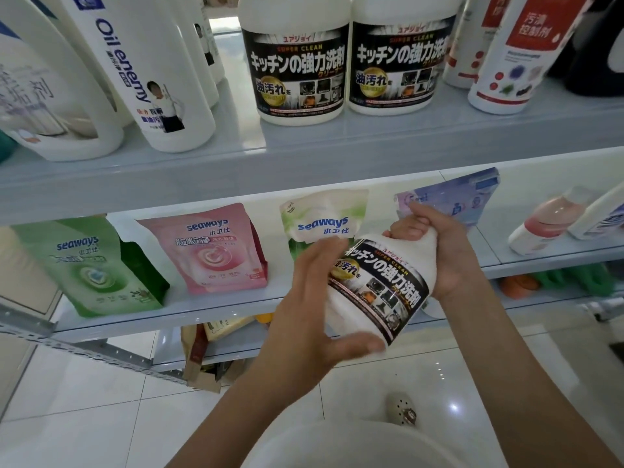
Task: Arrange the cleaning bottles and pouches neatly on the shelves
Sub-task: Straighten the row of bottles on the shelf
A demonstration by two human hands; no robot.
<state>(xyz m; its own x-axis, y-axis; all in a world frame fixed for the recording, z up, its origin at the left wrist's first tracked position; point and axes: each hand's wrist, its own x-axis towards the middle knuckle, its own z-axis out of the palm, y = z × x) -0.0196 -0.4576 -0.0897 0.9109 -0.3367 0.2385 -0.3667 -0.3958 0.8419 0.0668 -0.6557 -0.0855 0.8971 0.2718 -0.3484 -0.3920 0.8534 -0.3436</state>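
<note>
- The left hand [304,298] lies with straight, spread fingers against the lower body of a white bottle with a black label [378,292], thumb under its base, supporting rather than clasping
- The right hand [435,244] is curled tight round the same bottle's neck, so the bottle hangs tilted between both hands, below and a little right of the pair of matching bottles [297,72], in the air and on no shelf
- Step in hand, as I judge it: bringing this bottle to join the pair; the next move calls for raising it clear of the upper shelf [337,153] lip, turning it upright and facing the label out
- Left of the pair stands the tall "Oil enemy" bottle [145,79], with a bare gap between that looks like the likeliest slot
- Right of the pair a red-label bottle [520,52] leans close, leaving little room there
- Below the pair, a green pouch [91,265], a pink pouch [216,251] and a white-green pouch [320,217] stand in a row; a purple pouch [452,197] sits behind the right hand, partly hidden
</note>
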